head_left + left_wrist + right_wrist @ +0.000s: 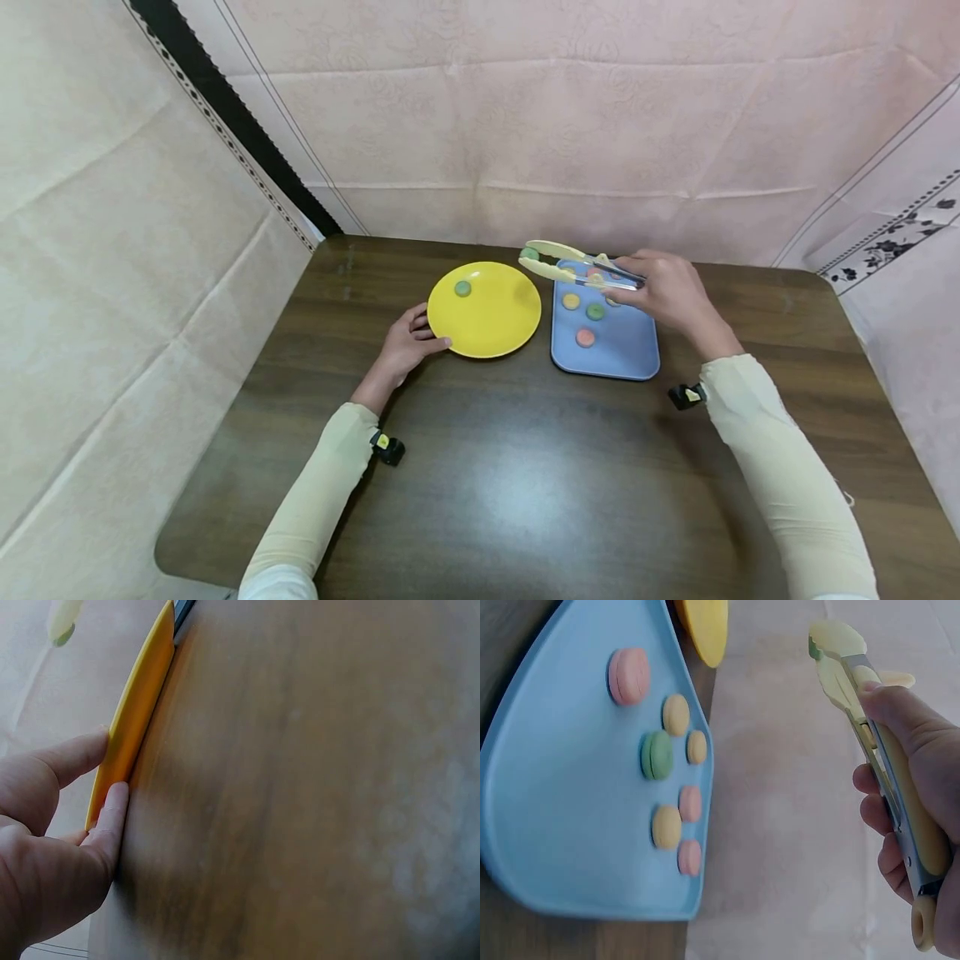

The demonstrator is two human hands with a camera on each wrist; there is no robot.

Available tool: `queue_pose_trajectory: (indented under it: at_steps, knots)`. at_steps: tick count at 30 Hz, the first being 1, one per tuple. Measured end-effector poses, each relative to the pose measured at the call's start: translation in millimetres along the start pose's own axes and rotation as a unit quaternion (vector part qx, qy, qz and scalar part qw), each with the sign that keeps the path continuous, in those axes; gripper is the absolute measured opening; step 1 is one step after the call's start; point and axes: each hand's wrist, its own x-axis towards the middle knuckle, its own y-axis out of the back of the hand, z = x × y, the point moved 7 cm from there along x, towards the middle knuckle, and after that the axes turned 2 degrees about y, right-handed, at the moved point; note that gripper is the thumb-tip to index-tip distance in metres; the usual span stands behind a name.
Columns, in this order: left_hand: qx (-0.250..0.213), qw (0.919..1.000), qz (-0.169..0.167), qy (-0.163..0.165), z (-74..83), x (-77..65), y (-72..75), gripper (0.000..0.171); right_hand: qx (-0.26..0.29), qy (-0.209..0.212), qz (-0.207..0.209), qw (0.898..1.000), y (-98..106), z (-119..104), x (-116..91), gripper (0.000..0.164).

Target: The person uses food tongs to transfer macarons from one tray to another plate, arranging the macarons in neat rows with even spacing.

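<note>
My left hand [406, 340] pinches the left rim of a round yellow plate [491, 321], thumb on the rim and fingers against the side. One green macaron [462, 288] lies on the plate's upper left part. In my right hand [670, 290] is a pair of cream-and-metal tongs [901, 802], gripped round its handles. Between the tong tips sits another green macaron [529, 253], held in the air near the plate's upper right edge. Below the tongs, a blue tray [626, 354] bears several pink, cream and green macarons [658, 755]; the tongs partly hide some in the head view.
Plate and tray stand side by side with a narrow gap on a dark wooden table [480, 467]. Pale cloth [525, 125] hangs behind the table's far edge, and more cloth [135, 292] covers the left side.
</note>
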Motion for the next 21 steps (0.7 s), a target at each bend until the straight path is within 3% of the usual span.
queue_pose_trajectory:
  at_steps: [8, 16, 21]
  knots:
    - [0.004, 1.0000, 0.002, -0.004, 0.1, -0.5, 0.4, 0.088, 0.020, 0.001, -0.026, 0.999, -29.9, -9.3, 19.8, 0.054]
    - [0.004, 1.0000, 0.005, 0.000, 0.1, -0.5, 1.0, 0.088, 0.016, 0.008, -0.068, 0.998, -54.7, -23.8, 34.0, 0.059]
    - [0.002, 1.0000, 0.004, -0.001, 1.7, -1.4, 0.3, 0.087, 0.003, 0.025, -0.072, 0.997, -69.2, -29.8, 37.2, 0.056]
